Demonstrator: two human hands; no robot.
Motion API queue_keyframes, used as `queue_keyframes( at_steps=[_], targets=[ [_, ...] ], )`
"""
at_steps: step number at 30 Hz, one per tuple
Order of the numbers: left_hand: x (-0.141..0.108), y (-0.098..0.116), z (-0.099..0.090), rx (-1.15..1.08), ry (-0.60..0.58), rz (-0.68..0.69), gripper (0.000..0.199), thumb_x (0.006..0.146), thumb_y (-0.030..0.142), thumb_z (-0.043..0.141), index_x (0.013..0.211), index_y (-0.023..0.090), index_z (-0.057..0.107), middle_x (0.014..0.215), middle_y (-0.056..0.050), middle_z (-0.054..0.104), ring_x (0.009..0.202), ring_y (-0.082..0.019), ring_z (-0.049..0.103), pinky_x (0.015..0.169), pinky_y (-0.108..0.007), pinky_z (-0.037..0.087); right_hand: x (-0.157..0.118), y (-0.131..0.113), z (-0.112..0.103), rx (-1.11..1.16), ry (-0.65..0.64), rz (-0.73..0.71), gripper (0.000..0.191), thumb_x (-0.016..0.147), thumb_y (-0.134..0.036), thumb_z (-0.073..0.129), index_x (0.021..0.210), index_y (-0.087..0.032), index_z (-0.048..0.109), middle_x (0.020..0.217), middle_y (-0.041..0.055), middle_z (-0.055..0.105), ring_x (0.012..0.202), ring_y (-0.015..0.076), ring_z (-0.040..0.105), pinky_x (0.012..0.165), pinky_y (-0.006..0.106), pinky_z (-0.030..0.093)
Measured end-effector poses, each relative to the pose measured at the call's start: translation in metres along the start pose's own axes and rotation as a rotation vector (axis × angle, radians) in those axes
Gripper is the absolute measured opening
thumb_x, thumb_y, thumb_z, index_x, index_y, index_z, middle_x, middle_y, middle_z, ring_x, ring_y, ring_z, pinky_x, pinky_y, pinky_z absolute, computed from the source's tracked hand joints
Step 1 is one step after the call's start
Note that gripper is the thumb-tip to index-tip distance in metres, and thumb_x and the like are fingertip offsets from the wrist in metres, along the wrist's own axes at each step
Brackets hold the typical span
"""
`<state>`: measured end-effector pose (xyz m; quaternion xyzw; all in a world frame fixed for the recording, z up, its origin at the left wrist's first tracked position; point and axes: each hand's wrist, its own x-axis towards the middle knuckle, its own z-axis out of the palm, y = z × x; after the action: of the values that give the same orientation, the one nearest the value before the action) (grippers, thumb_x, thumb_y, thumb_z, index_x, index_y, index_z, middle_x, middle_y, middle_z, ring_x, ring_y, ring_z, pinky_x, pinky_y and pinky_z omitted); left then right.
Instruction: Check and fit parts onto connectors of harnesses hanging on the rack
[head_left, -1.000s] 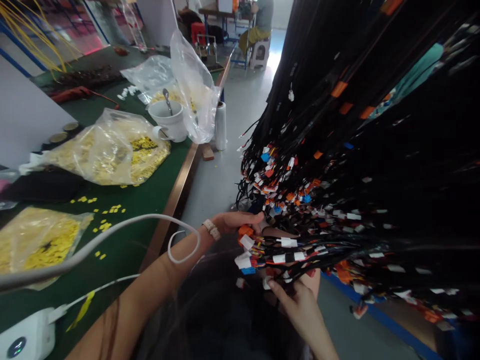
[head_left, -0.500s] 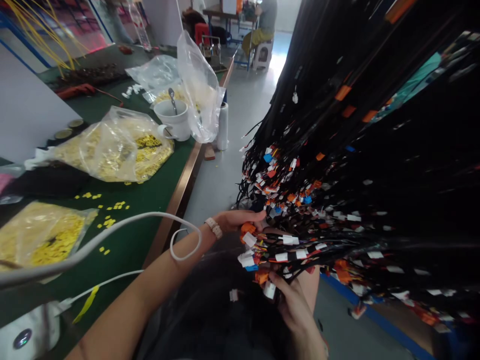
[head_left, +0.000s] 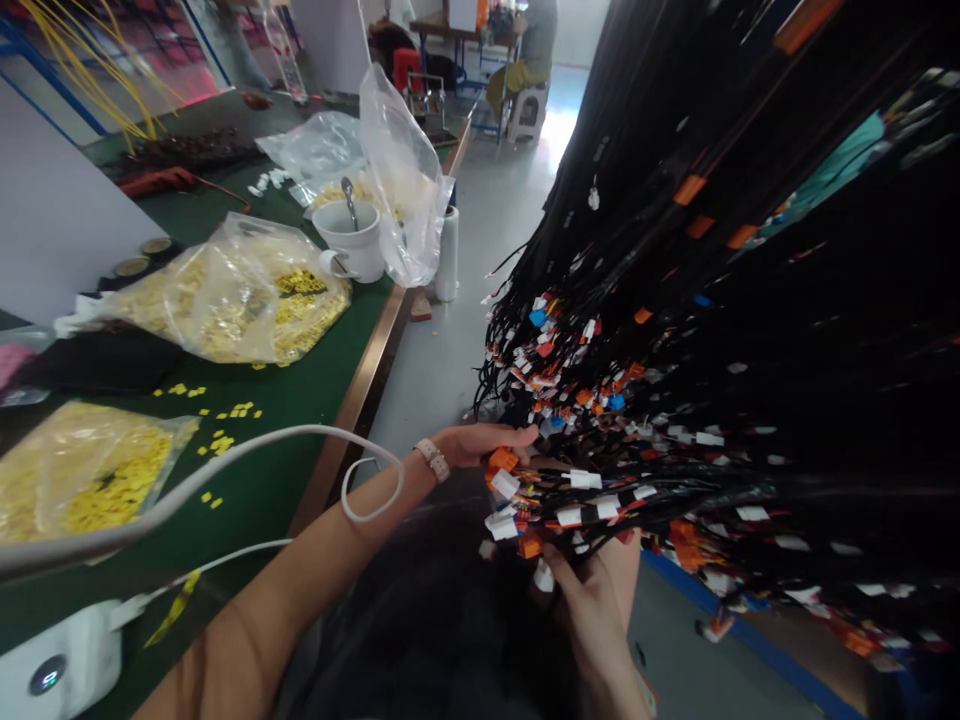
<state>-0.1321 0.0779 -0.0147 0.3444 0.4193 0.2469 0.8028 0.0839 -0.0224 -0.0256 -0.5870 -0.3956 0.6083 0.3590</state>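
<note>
A thick bundle of black wire harnesses comes in from the right and lies across my lap, its ends carrying white, orange and blue connectors. My left hand holds the bundle's end from the far side, thumb stretched along the top and the other fingers mostly hidden behind an orange connector. From below, my right hand grips the same bundle, its thumb near another orange connector. A white connector hangs beside that thumb. The right fingertips are hidden under the wires.
Many more harnesses hang at the right. On the green table at left are bags of yellow pieces, a white mug with a spoon, and a white power bank. A white cable crosses over my left arm.
Both hands and the bundle end have shifted very slightly right in view. A small white connector hanging below the bundle has risen closer to it.
</note>
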Motion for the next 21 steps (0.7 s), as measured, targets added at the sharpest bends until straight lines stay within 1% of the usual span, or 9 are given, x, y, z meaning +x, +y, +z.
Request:
queue_keyframes(
  at_steps=[2,4,7,8,10,12,14,18,21],
  targets=[
    [0.001,0.0,-0.001,0.004,0.003,0.003,0.06,0.058,0.072,0.062,0.062,0.012,0.063,0.06,-0.002,0.061,0.052,-0.009,0.052,0.051,-0.022,0.04,-0.008,-0.001,-0.007,-0.136,0.025,-0.053,0.049,0.064,-0.039,0.073,0.107,-0.019,0.06,0.095,0.0093,0.07,0.086,0.0276,0.066,0.075,0.039,0.053],
    [0.001,-0.001,-0.001,0.0,0.003,0.007,0.059,0.06,0.07,0.061,0.062,0.012,0.063,0.06,-0.002,0.061,0.052,-0.008,0.051,0.051,-0.021,0.039,-0.02,-0.008,-0.016,-0.236,0.161,-0.107,0.056,0.065,-0.041,0.072,0.115,-0.02,0.056,0.1,0.0098,0.069,0.089,0.0274,0.065,0.082,0.041,0.051],
    [0.002,-0.001,-0.002,-0.008,0.02,0.007,0.058,0.06,0.07,0.062,0.061,0.012,0.063,0.059,-0.003,0.06,0.052,-0.008,0.051,0.051,-0.021,0.039,-0.038,-0.021,-0.025,-0.293,0.469,-0.245,0.044,0.072,-0.043,0.066,0.108,-0.02,0.061,0.109,0.0104,0.066,0.098,0.0266,0.063,0.091,0.04,0.047],
    [0.002,-0.002,-0.002,-0.005,0.026,0.007,0.059,0.059,0.07,0.062,0.061,0.011,0.063,0.059,-0.003,0.06,0.052,-0.009,0.051,0.051,-0.021,0.04,-0.043,-0.025,-0.026,-0.279,0.472,-0.245,0.039,0.072,-0.043,0.066,0.103,-0.019,0.063,0.108,0.0112,0.066,0.097,0.0269,0.063,0.09,0.04,0.048],
    [0.002,-0.001,-0.001,0.011,0.015,0.006,0.062,0.057,0.073,0.061,0.061,0.011,0.063,0.059,-0.003,0.06,0.052,-0.009,0.052,0.052,-0.022,0.04,-0.047,-0.027,-0.023,-0.178,0.3,-0.175,0.038,0.072,-0.042,0.068,0.101,-0.017,0.065,0.107,0.0132,0.067,0.098,0.0283,0.063,0.089,0.041,0.049],
    [0.001,-0.001,-0.001,0.039,-0.016,0.012,0.065,0.055,0.075,0.06,0.062,0.011,0.063,0.059,-0.003,0.06,0.051,-0.009,0.051,0.051,-0.022,0.04,-0.045,-0.025,-0.016,-0.009,0.037,-0.083,0.048,0.069,-0.04,0.071,0.111,-0.018,0.062,0.115,0.0144,0.064,0.105,0.0299,0.06,0.092,0.044,0.047],
    [0.0,0.001,0.0,0.065,-0.022,0.025,0.067,0.053,0.077,0.06,0.062,0.01,0.064,0.058,-0.003,0.059,0.05,-0.009,0.051,0.049,-0.022,0.039,-0.037,-0.022,-0.003,0.146,-0.098,-0.047,0.063,0.068,-0.036,0.074,0.125,-0.021,0.053,0.128,0.013,0.055,0.116,0.0289,0.053,0.098,0.046,0.042],
    [-0.001,0.002,0.004,0.073,-0.025,0.06,0.062,0.058,0.073,0.061,0.062,0.011,0.063,0.058,-0.002,0.058,0.05,-0.009,0.05,0.049,-0.022,0.038,-0.013,-0.028,0.028,0.307,-0.129,-0.071,0.061,0.074,-0.035,0.068,0.131,-0.026,0.046,0.132,0.0075,0.053,0.121,0.0231,0.049,0.102,0.042,0.039],
    [0.0,0.001,0.007,0.111,-0.021,0.097,0.059,0.067,0.07,0.056,0.063,0.011,0.065,0.058,-0.004,0.059,0.051,-0.011,0.05,0.051,-0.024,0.038,0.013,-0.036,0.049,0.393,-0.017,-0.115,0.052,0.077,-0.038,0.063,0.126,-0.026,0.049,0.124,0.006,0.059,0.114,0.022,0.055,0.098,0.042,0.043]
  ],
)
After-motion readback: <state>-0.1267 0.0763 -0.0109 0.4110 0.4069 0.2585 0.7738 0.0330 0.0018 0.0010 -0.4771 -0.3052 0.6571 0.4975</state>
